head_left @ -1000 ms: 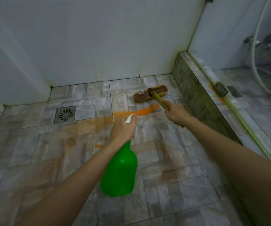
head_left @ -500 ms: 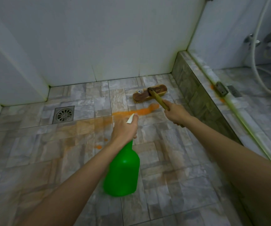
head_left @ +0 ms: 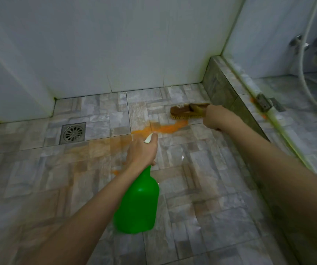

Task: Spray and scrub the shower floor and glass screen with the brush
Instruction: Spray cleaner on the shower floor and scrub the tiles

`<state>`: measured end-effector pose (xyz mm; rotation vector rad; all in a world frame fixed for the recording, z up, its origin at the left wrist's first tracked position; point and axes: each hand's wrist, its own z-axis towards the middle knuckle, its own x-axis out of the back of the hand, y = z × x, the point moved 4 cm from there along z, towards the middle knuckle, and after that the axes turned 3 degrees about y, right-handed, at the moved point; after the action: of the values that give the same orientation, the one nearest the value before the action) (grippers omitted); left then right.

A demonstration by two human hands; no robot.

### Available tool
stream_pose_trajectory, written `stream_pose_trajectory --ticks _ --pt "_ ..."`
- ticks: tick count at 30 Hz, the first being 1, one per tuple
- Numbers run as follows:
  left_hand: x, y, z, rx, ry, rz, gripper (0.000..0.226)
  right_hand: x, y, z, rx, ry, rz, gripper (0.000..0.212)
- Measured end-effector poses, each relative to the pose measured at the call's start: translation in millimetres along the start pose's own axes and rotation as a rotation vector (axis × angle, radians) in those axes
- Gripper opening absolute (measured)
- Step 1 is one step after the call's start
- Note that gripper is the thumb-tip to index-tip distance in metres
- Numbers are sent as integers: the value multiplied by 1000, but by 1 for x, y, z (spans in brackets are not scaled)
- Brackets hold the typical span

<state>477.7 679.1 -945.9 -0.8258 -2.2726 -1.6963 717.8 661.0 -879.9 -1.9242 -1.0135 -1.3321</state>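
Brush point(head_left: 181, 113) rests at the floor's point(head_left: 220, 197) far right corner, right hand point(head_left: 217, 117) gripping its handle; left hand's point(head_left: 141, 152) fingers point(head_left: 154, 138) clasp the bottle point(head_left: 137, 204).

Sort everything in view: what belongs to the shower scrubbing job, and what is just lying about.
Job:
- brush, gripped by right hand
- green spray bottle, gripped by left hand
- orange stain on shower floor

Just there:
- drain
- shower hose
- metal bracket
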Motion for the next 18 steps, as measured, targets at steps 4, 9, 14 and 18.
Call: stream_pose_trajectory --ticks 4,9,14,18 --pt "-10 2 -2 -12 -67 40 59 -5 -1 13 52 37 76 52" --pt "-22 17 -4 -79 -39 91 62 0 27 31 -46 0 199 32" --pt "-35 30 -2 -130 -74 143 63 -5 33 22 11 -26 247 44" --pt "-37 36 -4 -131 -55 138 60 -10 36 16 38 13 265 38"
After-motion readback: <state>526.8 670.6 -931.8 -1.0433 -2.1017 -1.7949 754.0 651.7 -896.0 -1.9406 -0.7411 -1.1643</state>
